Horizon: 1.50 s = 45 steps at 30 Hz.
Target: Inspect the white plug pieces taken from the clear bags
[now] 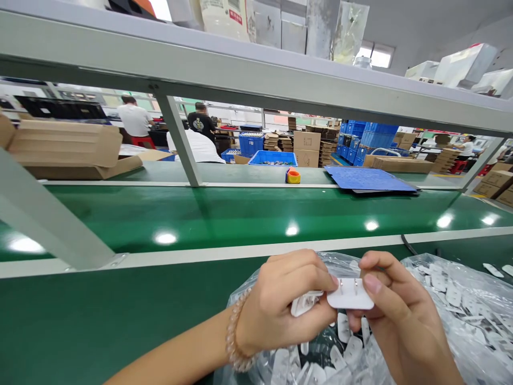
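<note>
Between both hands is a small white plastic plate [350, 295] with rounded corners and two thin metal pins on its face. My left hand [286, 299], wearing a beaded bracelet [237, 331], pinches the plate's left end. Tucked in the same hand is another white piece [306, 303], partly covered by the fingers. My right hand [401, 305] grips the plate's right end between thumb and fingers. Below the hands, similar white pieces [352, 350] lie in an open clear plastic bag [250, 283]. A second clear bag [481, 299] at the right holds many more.
Beyond the bags runs a green conveyor belt [240, 214] with pale rails. Overhead, a metal shelf [256, 64] bears bottles and boxes. A blue sheet [371, 178] and a yellow-orange tape roll [293, 176] lie across the belt. An open carton [72, 149] stands left; people sit farther back.
</note>
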Tool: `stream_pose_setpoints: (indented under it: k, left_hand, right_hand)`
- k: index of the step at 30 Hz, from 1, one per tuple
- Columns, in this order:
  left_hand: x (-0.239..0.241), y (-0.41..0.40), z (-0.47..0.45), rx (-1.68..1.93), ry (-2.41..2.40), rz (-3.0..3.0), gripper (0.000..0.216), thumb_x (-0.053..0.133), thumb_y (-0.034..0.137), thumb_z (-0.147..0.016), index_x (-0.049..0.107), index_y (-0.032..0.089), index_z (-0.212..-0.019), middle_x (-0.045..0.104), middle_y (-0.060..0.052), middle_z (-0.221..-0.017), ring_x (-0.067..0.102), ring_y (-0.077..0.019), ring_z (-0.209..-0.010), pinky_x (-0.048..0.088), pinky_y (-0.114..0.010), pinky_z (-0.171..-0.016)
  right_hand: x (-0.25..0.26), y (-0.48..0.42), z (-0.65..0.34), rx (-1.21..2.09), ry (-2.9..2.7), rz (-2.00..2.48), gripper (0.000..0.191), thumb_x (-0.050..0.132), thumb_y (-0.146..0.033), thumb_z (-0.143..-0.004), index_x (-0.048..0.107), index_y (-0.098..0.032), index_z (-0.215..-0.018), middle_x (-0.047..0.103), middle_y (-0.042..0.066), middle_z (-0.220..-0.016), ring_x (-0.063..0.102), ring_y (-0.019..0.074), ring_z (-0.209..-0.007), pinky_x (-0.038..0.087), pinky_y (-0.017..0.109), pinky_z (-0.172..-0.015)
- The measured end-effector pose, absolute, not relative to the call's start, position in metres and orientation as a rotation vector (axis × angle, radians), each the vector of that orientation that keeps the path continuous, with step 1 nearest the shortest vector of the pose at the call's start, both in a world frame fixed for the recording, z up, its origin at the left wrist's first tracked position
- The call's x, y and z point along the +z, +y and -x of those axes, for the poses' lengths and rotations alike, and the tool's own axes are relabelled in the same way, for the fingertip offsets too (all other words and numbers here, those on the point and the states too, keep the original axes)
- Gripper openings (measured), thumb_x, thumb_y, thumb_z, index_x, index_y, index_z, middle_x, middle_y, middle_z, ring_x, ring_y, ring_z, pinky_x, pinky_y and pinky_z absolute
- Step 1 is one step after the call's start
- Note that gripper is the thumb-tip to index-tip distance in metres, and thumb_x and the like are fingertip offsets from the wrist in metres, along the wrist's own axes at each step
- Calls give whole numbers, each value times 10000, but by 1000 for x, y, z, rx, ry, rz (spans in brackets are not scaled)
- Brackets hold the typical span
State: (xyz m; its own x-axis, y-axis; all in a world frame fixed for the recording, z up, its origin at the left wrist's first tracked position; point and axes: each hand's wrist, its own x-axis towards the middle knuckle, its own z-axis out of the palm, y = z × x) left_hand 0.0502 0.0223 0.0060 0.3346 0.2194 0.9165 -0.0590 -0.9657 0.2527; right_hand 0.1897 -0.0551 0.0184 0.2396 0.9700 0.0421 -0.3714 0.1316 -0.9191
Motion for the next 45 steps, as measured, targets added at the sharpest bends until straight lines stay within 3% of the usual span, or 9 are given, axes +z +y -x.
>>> stream_pose_setpoints:
  k: [8, 16, 26, 32, 36, 40, 43, 45]
  left_hand:
    - [9, 14, -43, 1628, 92, -2437, 210, 644, 43, -775, 570, 162, -931, 612, -17, -685, 541, -105, -571, 468, -215, -532]
    - [10, 15, -43, 1609, 110, -2465, 190, 639, 39, -774, 575, 158, -907, 620, -20, -682, 531, -103, -555, 461, -213, -525]
    - [-3, 21, -53, 1605, 243, -2384, 175, 636, 38, -761, 541, 178, -802, 623, -3, -675, 558, -100, -573, 438, -191, -530]
    - [-5, 23, -56, 1613, 186, -2311, 168, 631, 28, -769, 548, 171, -804, 645, -27, -691, 582, -108, -594, 463, -192, -543]
    - [-2, 23, -57, 1610, 184, -2207, 197, 619, 8, -751, 516, 176, -746, 606, -3, -649, 547, -93, -560, 435, -185, -516]
    - [5, 15, -54, 1530, 285, -2113, 200, 605, 11, -749, 517, 189, -727, 587, 26, -628, 548, -86, -541, 426, -171, -493]
    - [8, 12, -51, 1487, 337, -2089, 168, 602, 42, -758, 547, 198, -737, 611, 45, -625, 570, -73, -527, 443, -141, -489]
    - [8, 14, -51, 1482, 413, -2054, 124, 637, 90, -746, 596, 206, -763, 625, 46, -642, 577, -71, -524, 440, -122, -467]
  right_hand:
    - [21, -53, -190, 1357, -735, 904, 319, 798, -404, -718, 599, -231, -898, 456, -89, -542, 514, 63, -420, 400, 171, -456]
    - [21, -51, -193, 1403, -737, 957, 343, 789, -414, -704, 582, -227, -904, 434, -84, -521, 484, 75, -412, 374, 178, -443]
    - [6, -49, -191, 852, -922, 989, 221, 730, -416, -821, 587, -295, -938, 578, -40, -594, 526, 128, -509, 461, 258, -527]
    - [1, -57, -182, 515, -1109, 917, 105, 637, -289, -913, 616, -354, -993, 565, -51, -567, 530, 137, -496, 435, 266, -497]
    - [4, -53, -196, 357, -1358, 872, 184, 638, -241, -908, 646, -332, -1068, 608, -26, -625, 562, 147, -526, 448, 276, -518]
    - [14, -42, -217, 18, -1881, 764, 177, 706, -181, -845, 681, -266, -999, 644, -11, -598, 562, 140, -489, 425, 262, -484]
    - [22, -40, -224, -177, -2079, 804, 96, 612, -173, -904, 681, -239, -917, 655, -11, -581, 577, 137, -501, 444, 271, -524]
    - [30, -46, -229, -248, -2069, 925, 149, 545, -185, -944, 671, -245, -893, 670, -15, -610, 608, 137, -547, 464, 272, -568]
